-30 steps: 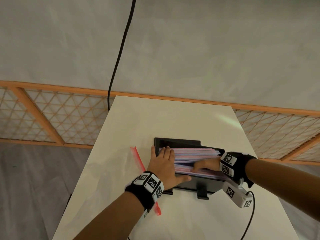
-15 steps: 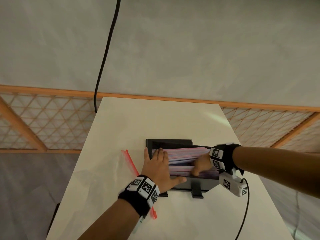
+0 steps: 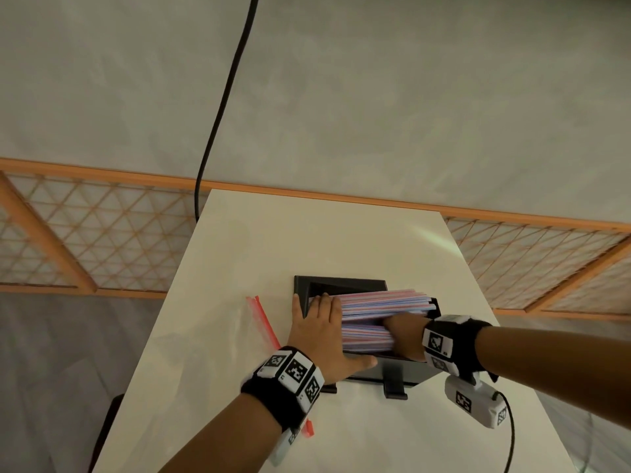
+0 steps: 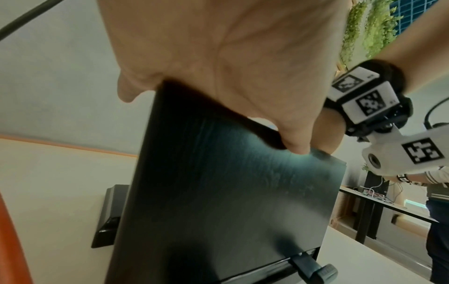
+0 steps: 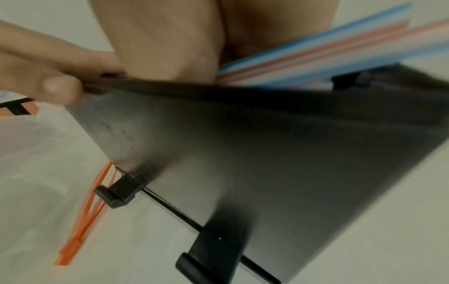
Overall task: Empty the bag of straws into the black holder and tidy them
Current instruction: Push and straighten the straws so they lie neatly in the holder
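Observation:
The black holder (image 3: 403, 373) stands in the middle of the white table (image 3: 307, 240), packed with pink and blue straws (image 3: 382, 305) lying lengthwise. My left hand (image 3: 324, 331) lies flat over the holder's left end. Its fingers are straight against the straw ends and its thumb runs along the front wall. My right hand (image 3: 403, 331) digs into the stack from the right, fingers buried between the layers. In the right wrist view the straws (image 5: 316, 50) come out from under the right hand (image 5: 165, 38), above the holder's wall (image 5: 243, 153). The left wrist view shows the left palm (image 4: 218, 57) over the holder's top edge (image 4: 218, 192).
The clear bag with its red zip strip (image 3: 263, 322) lies flat on the table just left of the holder. A black cable (image 3: 222, 114) hangs down behind the table's far left corner. Orange lattice panels (image 3: 102, 240) run behind the table. Another person (image 4: 437, 211) stands at a far bench.
My right hand has gone from lying on top of the straws to pushing down in between them. The left hand keeps its place at the holder's left end.

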`<state>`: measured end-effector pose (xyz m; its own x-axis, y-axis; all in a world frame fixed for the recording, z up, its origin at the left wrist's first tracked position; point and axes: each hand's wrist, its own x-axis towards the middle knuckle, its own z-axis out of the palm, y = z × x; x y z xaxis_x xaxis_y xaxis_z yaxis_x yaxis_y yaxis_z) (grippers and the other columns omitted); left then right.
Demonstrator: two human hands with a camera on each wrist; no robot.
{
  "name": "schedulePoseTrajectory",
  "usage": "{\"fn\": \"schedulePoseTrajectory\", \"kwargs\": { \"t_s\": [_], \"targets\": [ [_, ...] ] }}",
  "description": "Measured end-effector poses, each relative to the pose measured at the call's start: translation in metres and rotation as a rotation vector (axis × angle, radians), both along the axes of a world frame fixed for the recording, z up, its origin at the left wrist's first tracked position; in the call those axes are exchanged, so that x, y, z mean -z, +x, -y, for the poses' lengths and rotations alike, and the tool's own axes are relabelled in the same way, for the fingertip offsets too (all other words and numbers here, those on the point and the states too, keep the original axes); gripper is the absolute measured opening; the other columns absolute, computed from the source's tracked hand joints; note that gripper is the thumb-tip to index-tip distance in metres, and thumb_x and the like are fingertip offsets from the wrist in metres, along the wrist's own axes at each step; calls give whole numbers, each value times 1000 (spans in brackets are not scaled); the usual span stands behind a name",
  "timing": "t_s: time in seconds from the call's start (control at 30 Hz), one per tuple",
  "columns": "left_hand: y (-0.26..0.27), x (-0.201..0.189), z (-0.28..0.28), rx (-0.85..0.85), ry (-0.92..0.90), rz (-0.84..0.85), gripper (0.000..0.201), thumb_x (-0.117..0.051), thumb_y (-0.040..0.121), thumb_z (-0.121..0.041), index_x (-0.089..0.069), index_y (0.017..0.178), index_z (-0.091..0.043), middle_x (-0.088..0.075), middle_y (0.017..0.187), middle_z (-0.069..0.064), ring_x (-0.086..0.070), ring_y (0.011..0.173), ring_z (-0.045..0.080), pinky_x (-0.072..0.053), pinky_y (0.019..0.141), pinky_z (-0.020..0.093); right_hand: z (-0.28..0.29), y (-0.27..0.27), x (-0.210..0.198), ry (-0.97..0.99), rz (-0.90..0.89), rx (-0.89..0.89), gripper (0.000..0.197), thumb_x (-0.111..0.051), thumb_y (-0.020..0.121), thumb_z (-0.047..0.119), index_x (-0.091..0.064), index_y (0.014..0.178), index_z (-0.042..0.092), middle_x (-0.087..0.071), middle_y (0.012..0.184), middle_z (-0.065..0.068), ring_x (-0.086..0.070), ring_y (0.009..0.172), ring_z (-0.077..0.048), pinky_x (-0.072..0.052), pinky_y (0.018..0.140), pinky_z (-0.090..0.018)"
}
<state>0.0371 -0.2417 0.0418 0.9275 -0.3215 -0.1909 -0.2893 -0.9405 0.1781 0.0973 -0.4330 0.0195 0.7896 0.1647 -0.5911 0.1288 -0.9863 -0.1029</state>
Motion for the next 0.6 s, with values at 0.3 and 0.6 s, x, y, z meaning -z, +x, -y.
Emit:
{"fn": "schedulePoseTrajectory", "kwargs": {
  "t_s": [0.3, 0.6],
  "targets": [
    [3, 1, 1, -8, 33, -21, 127, -12, 53, -94, -1, 149, -10, -11, 158, 7, -12, 145, 25, 8, 113, 58, -7, -27, -55, 39, -43, -137, 40, -56, 89, 27, -54, 125, 11, -61, 125, -12, -56, 114, -27, -39, 96, -24],
    [2, -6, 2, -13, 94, -80, 122, -21, 63, -93, 1, 149, -10, -9, 159, 7, -7, 146, 25, 10, 114, 59, 10, -39, -93, -13, 28, -206, 44, -53, 88, 44, -59, 115, 10, -63, 108, -7, -56, 99, -18, -42, 83, -28]
  ]
}}
